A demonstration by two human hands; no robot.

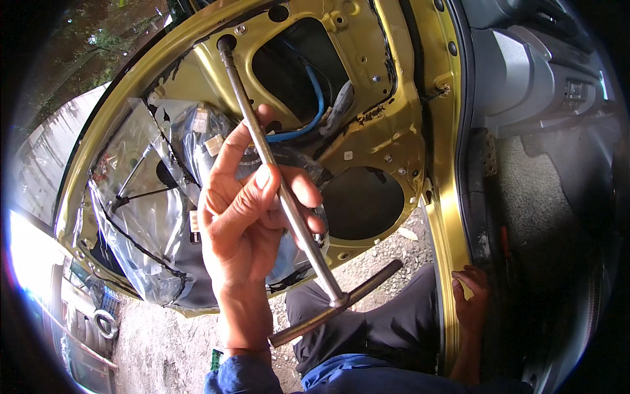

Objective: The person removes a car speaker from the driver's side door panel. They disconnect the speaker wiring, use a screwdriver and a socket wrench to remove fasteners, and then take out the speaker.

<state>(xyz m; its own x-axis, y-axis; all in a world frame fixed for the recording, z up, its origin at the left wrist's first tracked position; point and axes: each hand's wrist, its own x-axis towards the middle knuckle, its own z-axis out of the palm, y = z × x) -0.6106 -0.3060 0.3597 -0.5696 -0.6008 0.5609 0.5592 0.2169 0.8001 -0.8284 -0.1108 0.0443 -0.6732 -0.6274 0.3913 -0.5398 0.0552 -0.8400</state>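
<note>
My left hand [246, 203] is closed around the shaft of a long steel T-handle socket wrench [302, 233], with the thumb lying along it. The wrench slants, its dark socket end [226, 44] in front of the upper part of a gold car door [354, 141]. Whether the socket touches the door, I cannot tell. Its crossbar hangs low, over my lap. At lower right, my right hand [470, 292] rests by the gold door sill [450, 262], fingers bent and apart, with no tool visible in it.
The door's inner side is bare of trim, with a torn clear plastic sheet [138, 217], a blue cable [318, 98] and a large round opening [364, 203]. A grey dashboard side [525, 79] and carpet [531, 177] lie right. Gravel ground [164, 341] shows below.
</note>
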